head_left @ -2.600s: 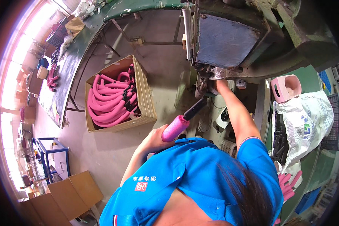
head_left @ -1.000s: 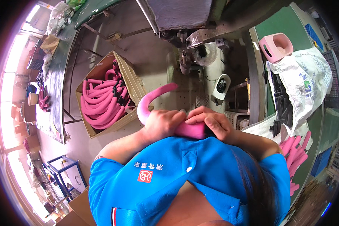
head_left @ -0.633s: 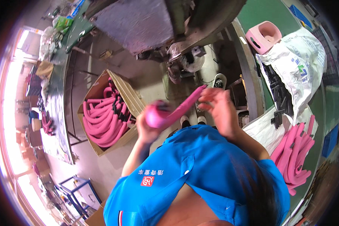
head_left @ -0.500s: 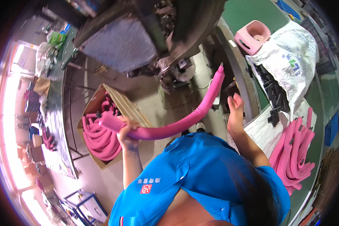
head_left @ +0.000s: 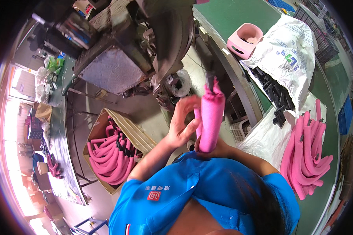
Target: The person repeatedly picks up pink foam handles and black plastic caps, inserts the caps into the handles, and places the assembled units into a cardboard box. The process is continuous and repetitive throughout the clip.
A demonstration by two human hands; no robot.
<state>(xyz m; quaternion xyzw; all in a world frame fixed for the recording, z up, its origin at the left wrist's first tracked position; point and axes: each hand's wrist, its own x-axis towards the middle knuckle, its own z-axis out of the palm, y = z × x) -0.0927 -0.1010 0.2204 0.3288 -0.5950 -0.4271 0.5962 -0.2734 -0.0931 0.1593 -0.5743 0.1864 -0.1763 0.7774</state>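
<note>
A pink tube [head_left: 211, 125] with a ribbed, padded sleeve stands almost upright in front of my chest. Its top end is gathered, and a dark tip sticks out of it. My left hand [head_left: 182, 123] is just left of the tube, thumb and fingers apart and curved, slightly blurred; whether it touches the tube is unclear. Behind the tube's lower part, my right hand [head_left: 219, 148] grips it, mostly hidden by the tube and close to my blue shirt. Another strip of pink shows between the left hand and the tube.
A cardboard box [head_left: 102, 184] of similar pink tubes stands at left. On the right-hand green table [head_left: 219, 13] are a pink plastic container [head_left: 237, 51], a white sack [head_left: 290, 43] spilling black parts [head_left: 272, 88], and piled pink tubes [head_left: 302, 156]. A heavy machine [head_left: 113, 66] stands ahead.
The tube has swung from a long curve across my front to nearly upright before my chest. My left hand has let go and moved right; my right hand has come in behind the tube.
</note>
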